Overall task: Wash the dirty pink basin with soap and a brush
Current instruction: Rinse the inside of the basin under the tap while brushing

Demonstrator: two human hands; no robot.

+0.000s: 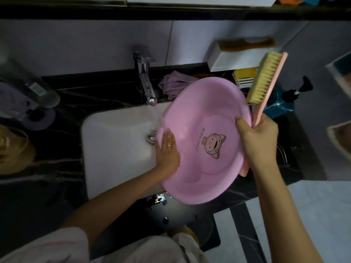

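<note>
- Reaching in from the lower edge, two bare forearms are seen above a pale sleeve (pixel 47 247).
- The left hand (pixel 167 149) is laid flat, with its fingers straight and together, against the inner wall of the pink basin (pixel 199 168) on its left side. A ring is worn on one finger.
- The right hand (pixel 256 143) is clamped on the basin's right rim, with the thumb pressed inside and the fingers hidden behind. The handle of the brush (pixel 266 80) is held in the same grip.
- The pink basin is held tilted with its inside turned toward the camera, partly over the white sink (pixel 114 158) and partly over the dark counter (pixel 57 177). A cartoon figure (pixel 213 147) is printed on its bottom.
- The brush, pink-backed with cream bristles facing left, is raised out of the right hand and slants up to the right beyond the basin's rim.
- The drain (pixel 151 138) is seen just beside the left fingertips. A thin stream of water is poured from the tap (pixel 145 82) onto the basin's left edge.
- Farther back, a crumpled purple cloth (pixel 174 82) is lying between the tap and the basin's far rim.
- A blue pump bottle (pixel 281 105) is set to the right of the brush.
- A brown comb (pixel 247 45) is laid on a white box (pixel 233 57) by the wall.
</note>
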